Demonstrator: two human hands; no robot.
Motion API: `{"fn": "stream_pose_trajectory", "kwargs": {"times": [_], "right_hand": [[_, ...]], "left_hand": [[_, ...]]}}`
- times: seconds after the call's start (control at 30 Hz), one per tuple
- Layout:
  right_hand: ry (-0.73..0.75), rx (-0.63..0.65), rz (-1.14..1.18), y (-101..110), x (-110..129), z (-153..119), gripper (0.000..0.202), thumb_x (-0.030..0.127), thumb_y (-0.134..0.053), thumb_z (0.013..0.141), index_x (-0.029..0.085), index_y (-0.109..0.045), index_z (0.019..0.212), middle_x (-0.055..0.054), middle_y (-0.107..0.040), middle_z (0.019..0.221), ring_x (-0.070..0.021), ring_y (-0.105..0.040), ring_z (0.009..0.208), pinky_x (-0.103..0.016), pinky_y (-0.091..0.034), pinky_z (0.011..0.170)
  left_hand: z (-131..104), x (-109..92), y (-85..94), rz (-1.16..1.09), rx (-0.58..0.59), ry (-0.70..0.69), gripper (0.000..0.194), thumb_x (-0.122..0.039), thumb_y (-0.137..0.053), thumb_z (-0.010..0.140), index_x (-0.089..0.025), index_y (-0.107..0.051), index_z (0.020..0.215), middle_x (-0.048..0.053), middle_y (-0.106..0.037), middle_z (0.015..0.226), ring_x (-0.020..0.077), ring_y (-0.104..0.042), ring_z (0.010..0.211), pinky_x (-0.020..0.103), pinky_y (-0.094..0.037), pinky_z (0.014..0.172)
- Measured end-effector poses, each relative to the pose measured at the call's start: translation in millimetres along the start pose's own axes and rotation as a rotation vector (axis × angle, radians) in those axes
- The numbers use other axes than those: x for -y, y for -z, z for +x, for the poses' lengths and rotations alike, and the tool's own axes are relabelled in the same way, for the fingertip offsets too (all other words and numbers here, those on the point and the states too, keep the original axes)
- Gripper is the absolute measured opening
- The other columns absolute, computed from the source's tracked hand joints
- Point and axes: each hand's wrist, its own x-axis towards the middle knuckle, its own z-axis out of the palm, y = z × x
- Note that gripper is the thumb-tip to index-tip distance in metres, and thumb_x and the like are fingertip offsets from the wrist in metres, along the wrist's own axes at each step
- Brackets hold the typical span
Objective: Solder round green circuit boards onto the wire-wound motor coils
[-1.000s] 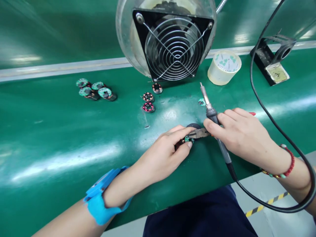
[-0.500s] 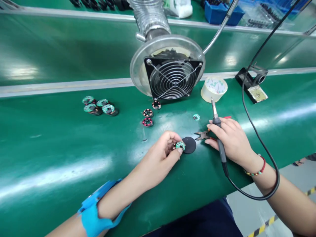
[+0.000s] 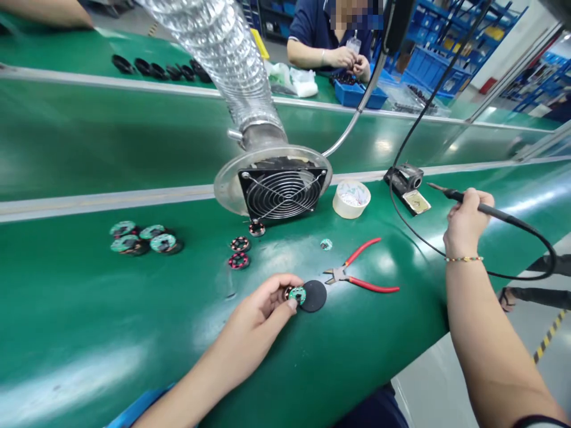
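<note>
My left hand (image 3: 267,309) pinches a small motor stator with a round green circuit board (image 3: 297,295) on it, beside a black round pad (image 3: 314,296) on the green bench. My right hand (image 3: 468,220) is closed around a soldering iron (image 3: 455,195), its tip pointing left toward the iron stand (image 3: 405,178) with its yellowish sponge (image 3: 417,202). Between my hands lie red-handled cutting pliers (image 3: 341,273), jaws parted. A loose small round circuit board (image 3: 326,244) rests behind them.
A fume extractor fan (image 3: 285,193) hangs over the bench, beside a tape roll (image 3: 352,200). Several loose stators (image 3: 239,244) lie in front of it. Assembled stators with boards (image 3: 163,242) sit at left. A co-worker's hands (image 3: 352,62) are above a blue bin (image 3: 360,95) across the divider.
My right hand has moved right and away from the pliers, carrying the soldering iron toward its stand. My left hand still holds the stator. The view has tilted up, showing a co-worker.
</note>
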Motion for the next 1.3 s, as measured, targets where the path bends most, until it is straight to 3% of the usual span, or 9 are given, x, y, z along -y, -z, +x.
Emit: {"fn": "stream_pose_trajectory", "kwargs": {"times": [0.1,0.33,0.37,0.4,0.47,0.53,0.7,0.93,1.3], "right_hand": [[-0.104,-0.005,0.085,-10,-1,11,0.028,0.051,-0.049,0.088,0.024,-0.040,0.086,0.005,-0.047,0.067,-0.0097,-0.048,0.051,-0.020,-0.040,0.043],[-0.231,0.586,0.154,-19,30,-70,0.056,0.048,-0.077,0.067,0.024,-0.055,0.113,-0.009,-0.068,0.110,-0.0234,-0.069,0.093,-0.043,-0.058,0.080],[-0.185,0.730,0.108,-17,34,-87,0.064,0.042,-0.084,0.060,0.023,-0.058,0.116,-0.012,-0.067,0.119,-0.0285,-0.066,0.107,-0.049,-0.054,0.092],[0.039,1.004,-0.098,-15,37,-103,0.073,0.044,-0.081,0.067,0.025,-0.051,0.130,-0.014,-0.055,0.139,-0.0301,-0.052,0.129,-0.053,-0.043,0.106],[0.491,1.194,-0.423,-10,38,-127,0.082,0.047,-0.074,0.076,0.022,-0.037,0.145,-0.017,-0.040,0.152,-0.0337,-0.030,0.144,-0.062,-0.027,0.115],[0.732,1.187,-0.572,-7,31,-140,0.076,0.048,-0.065,0.084,0.017,-0.034,0.146,-0.019,-0.039,0.151,-0.0347,-0.026,0.146,-0.065,-0.023,0.115],[0.900,0.988,-0.588,-6,11,-148,0.048,0.039,-0.055,0.093,0.011,-0.050,0.132,-0.020,-0.057,0.127,-0.0343,-0.051,0.124,-0.058,-0.042,0.104],[0.793,0.786,-0.575,-9,18,-137,0.031,0.039,-0.058,0.091,0.016,-0.058,0.112,-0.010,-0.058,0.093,-0.0227,-0.060,0.080,-0.036,-0.052,0.070],[1.064,0.991,-0.505,-10,74,-163,0.027,0.020,-0.050,0.094,0.014,-0.053,0.121,-0.010,-0.063,0.098,-0.0227,-0.054,0.081,-0.036,-0.045,0.070]], "left_hand": [[0,-2,0.8,-0.007,-0.011,-0.003,0.027,-0.035,-0.059,0.081,-0.019,-0.062,0.102,0.002,-0.060,0.079,0.0174,-0.055,0.072,0.028,-0.040,0.062],[-1,-10,3.7,-0.131,-0.028,0.041,0.025,-0.030,-0.060,0.081,-0.018,-0.066,0.102,0.001,-0.062,0.074,0.0151,-0.053,0.069,0.029,-0.041,0.066],[-1,-11,4.1,-0.170,-0.030,0.051,0.024,-0.029,-0.061,0.082,-0.018,-0.066,0.103,0.002,-0.063,0.076,0.0143,-0.053,0.068,0.028,-0.042,0.067],[-2,-12,4.3,-0.222,-0.030,0.060,0.025,-0.030,-0.061,0.082,-0.018,-0.065,0.104,0.003,-0.065,0.081,0.0134,-0.053,0.068,0.028,-0.042,0.066],[-2,-14,4.8,-0.346,-0.021,0.073,0.029,-0.030,-0.063,0.081,-0.019,-0.063,0.107,0.005,-0.067,0.095,0.0113,-0.053,0.066,0.027,-0.041,0.063],[-3,-15,5.6,-0.447,0.006,0.077,0.031,-0.031,-0.065,0.080,-0.018,-0.062,0.108,0.006,-0.067,0.099,0.0098,-0.053,0.064,0.025,-0.040,0.060],[-6,-14,8.1,-0.532,0.123,0.053,0.034,-0.039,-0.071,0.079,-0.017,-0.067,0.105,0.001,-0.062,0.074,0.0099,-0.052,0.063,0.023,-0.040,0.060],[-8,-10,7.2,-0.651,0.232,0.008,0.037,-0.044,-0.076,0.077,-0.018,-0.068,0.102,0.002,-0.067,0.075,0.0113,-0.059,0.066,0.023,-0.044,0.063],[-8,-9,3.9,-0.696,0.215,0.018,0.033,-0.032,-0.085,0.068,-0.017,-0.069,0.093,-0.001,-0.061,0.079,0.0079,-0.057,0.065,0.019,-0.048,0.063]]}}
